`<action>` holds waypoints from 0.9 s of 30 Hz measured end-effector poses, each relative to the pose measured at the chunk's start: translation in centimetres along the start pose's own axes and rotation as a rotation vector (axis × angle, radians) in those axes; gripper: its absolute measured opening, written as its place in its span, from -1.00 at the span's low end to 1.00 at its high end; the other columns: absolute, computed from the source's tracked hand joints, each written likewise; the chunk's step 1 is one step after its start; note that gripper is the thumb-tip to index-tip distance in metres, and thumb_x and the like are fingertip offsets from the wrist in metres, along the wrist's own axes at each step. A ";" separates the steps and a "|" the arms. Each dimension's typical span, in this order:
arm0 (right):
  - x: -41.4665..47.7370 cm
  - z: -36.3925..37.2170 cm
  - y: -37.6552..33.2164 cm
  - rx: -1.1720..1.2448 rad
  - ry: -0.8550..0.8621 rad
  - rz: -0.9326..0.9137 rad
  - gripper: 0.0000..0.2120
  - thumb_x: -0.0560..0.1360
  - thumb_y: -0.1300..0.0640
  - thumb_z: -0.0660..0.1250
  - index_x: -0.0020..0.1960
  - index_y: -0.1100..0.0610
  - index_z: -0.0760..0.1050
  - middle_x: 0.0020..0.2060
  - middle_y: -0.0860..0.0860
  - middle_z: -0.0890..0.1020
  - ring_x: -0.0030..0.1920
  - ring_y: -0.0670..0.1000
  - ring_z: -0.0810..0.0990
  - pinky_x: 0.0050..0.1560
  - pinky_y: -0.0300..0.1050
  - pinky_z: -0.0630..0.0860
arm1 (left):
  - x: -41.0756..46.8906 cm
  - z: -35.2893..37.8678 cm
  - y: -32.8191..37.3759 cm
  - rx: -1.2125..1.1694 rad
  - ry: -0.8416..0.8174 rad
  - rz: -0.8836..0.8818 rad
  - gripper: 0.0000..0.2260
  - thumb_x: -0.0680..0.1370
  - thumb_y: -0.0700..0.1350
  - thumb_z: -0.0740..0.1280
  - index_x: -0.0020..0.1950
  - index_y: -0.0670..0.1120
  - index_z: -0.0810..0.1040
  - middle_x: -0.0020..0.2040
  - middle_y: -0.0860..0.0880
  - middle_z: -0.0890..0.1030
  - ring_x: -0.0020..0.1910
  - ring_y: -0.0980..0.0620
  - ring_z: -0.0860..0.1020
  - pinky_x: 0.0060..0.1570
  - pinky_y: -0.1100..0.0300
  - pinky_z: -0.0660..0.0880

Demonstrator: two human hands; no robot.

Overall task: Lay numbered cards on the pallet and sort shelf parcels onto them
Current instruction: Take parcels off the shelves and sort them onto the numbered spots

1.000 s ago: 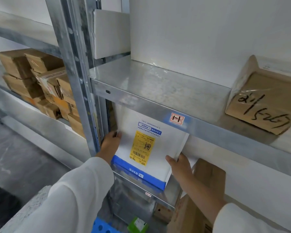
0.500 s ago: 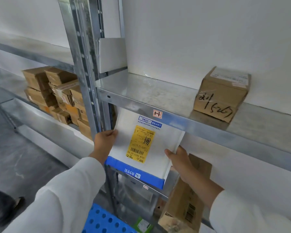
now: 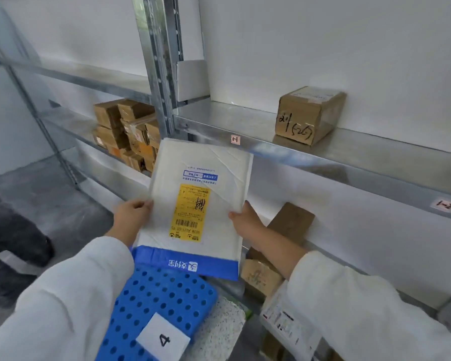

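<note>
A white padded mailer (image 3: 219,168) with a yellow label and a blue bottom band is held up in front of the metal shelf (image 3: 349,152). My left hand (image 3: 130,217) grips its left edge and my right hand (image 3: 245,220) grips its right edge. Below it lies the blue perforated pallet (image 3: 167,293) with a white card marked 4 (image 3: 163,340) on it. A brown box (image 3: 307,114) with handwriting stands on the upper shelf to the right.
Several brown boxes (image 3: 125,131) are stacked on the left shelf bay. More brown parcels (image 3: 289,225) lean on the lower shelf behind my right arm. A grey upright post (image 3: 159,74) divides the bays. Someone's dark shoe (image 3: 24,238) is on the floor at left.
The mailer has come out from under the upper shelf toward me and is now fully clear of it. The view has pulled back, showing the pallet and card 4.
</note>
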State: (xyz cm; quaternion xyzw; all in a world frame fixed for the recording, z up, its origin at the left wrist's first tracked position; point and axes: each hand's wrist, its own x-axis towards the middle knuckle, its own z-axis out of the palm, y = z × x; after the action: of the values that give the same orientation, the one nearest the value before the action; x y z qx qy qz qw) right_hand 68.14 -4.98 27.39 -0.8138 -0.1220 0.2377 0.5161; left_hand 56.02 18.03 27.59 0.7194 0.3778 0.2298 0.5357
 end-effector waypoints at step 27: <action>-22.1 25.9 -6.4 -0.055 -0.583 -0.359 -0.69 0.57 0.19 0.20 0.30 0.12 0.30 0.09 0.05 0.52 0.01 0.04 0.51 -0.07 -0.10 0.49 | -32.1 -31.2 -11.2 -0.188 0.753 -0.177 -0.88 0.54 -0.07 0.38 -0.19 -0.03 0.62 -0.17 0.02 0.66 -0.11 -0.03 0.62 -0.05 0.08 0.57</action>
State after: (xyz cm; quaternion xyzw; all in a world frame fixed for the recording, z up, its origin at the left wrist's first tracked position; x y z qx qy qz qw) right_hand 36.20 8.30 29.73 -0.6909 -0.4119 0.3621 0.4709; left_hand 10.24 12.87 29.42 0.4973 0.5855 0.4640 0.4411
